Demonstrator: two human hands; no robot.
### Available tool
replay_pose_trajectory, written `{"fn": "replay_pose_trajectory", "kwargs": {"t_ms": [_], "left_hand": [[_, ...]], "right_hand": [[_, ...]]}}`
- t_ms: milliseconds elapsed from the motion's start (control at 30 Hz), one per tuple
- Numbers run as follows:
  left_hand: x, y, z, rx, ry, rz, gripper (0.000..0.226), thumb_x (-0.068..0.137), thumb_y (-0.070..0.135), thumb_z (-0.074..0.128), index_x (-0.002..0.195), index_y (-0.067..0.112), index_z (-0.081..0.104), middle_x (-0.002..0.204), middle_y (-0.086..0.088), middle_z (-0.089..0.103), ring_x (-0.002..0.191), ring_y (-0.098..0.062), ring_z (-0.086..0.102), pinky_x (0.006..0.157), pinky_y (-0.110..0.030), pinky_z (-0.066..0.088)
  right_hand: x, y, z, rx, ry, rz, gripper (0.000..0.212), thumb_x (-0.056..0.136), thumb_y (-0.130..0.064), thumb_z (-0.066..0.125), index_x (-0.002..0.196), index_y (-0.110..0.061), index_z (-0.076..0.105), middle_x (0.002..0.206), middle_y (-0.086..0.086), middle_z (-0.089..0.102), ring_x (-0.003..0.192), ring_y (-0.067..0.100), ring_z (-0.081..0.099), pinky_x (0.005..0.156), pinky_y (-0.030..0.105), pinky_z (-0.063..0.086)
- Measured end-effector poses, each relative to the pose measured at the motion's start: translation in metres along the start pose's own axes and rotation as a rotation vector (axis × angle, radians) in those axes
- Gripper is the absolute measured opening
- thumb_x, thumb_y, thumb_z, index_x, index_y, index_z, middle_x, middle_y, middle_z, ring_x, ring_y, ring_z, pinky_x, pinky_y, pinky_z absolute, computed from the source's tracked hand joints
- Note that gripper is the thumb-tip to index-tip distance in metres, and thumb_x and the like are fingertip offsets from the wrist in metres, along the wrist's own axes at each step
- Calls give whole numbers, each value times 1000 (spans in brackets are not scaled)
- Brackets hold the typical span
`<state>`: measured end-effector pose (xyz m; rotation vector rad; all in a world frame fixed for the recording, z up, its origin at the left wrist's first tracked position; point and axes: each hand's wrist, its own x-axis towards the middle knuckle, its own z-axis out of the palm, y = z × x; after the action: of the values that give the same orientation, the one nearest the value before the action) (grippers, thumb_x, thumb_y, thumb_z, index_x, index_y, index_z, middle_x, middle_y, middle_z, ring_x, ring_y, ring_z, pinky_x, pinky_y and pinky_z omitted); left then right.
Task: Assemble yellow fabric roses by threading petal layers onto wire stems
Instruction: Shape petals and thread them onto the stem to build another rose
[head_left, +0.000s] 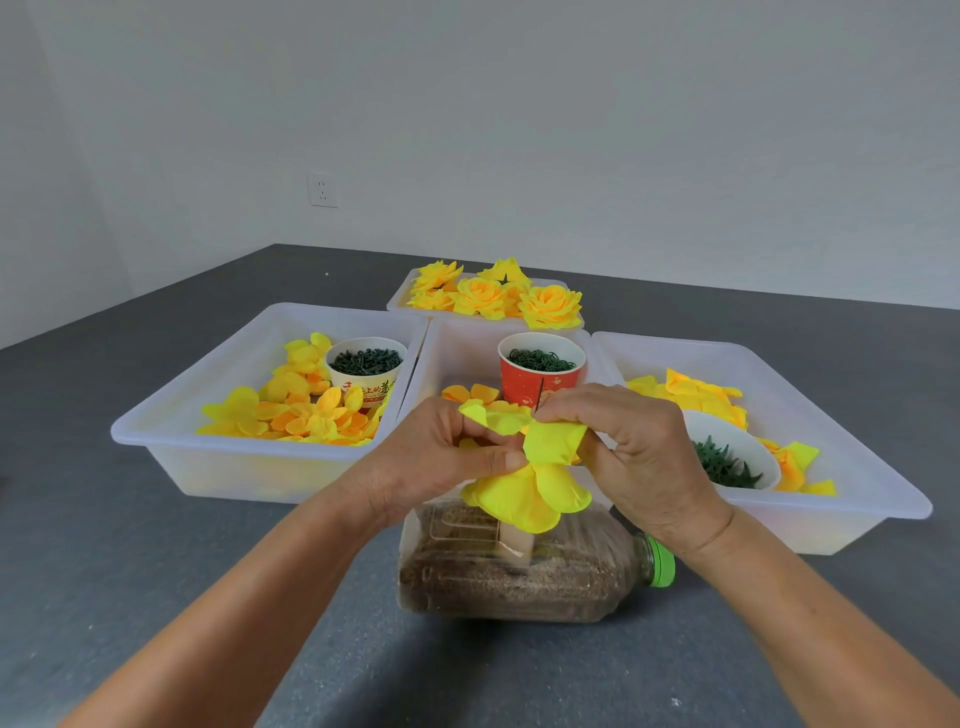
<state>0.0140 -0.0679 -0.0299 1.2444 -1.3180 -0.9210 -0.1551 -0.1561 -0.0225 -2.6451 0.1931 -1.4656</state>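
L hand (441, 457) + R hand (628, 441) raised over bottle (498, 571), both grips pinching petal layers (535, 467).

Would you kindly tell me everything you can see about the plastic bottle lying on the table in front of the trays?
The bottle is clear ribbed plastic and lies on its side on the grey table, its green cap pointing right. It looks mostly filled with brown grainy material. A pale block stands on its upper side, under the half-made yellow flower that the left hand and right hand pinch above it. The trays sit just behind.
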Motion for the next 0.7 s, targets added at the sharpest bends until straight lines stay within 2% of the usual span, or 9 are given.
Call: {"fn": "replay_pose_trajectory", "kwargs": {"t_ms": [100,200,300,567,700], "left_hand": [[-1,0,-1,-42,-14,-6,24,78,-5,65,102,-3,66,98,-16,71,88,-22,68,81,-31,56],[-1,0,-2,-55,17,-1,27,75,-10,67,99,2,63,87,-5,69,78,-11,66,72,-22,55],[-1,0,-3,17,36,9,35,74,-10,69,106,0,59,90,-1,65,76,-4,62,66,-17,51],[-3,0,-3,72,30,-13,46,73,-11,70,113,6,56,84,2,66,75,2,61,65,-14,51],[-3,1,-4,123,36,-12,52,72,-10,71,117,9,55,95,-8,63,80,-3,58,69,-17,51]], "right_hand": [[-3,0,2,-53,11,-26,22,65,13,69,83,0,73,83,9,73,79,21,69,72,31,50],[-8,1,5,-72,-7,-45,29,62,19,70,84,0,73,84,8,73,80,22,70,69,35,52],[-12,1,6,-73,-18,-54,35,59,25,69,85,0,74,87,8,73,82,22,70,69,35,53],[-12,2,4,-63,-88,-77,42,60,20,56,90,-2,74,91,8,73,84,23,69,71,33,50],[-10,3,3,-35,-95,-90,36,62,19,58,87,-2,74,89,8,73,82,24,69,70,38,52]]}}
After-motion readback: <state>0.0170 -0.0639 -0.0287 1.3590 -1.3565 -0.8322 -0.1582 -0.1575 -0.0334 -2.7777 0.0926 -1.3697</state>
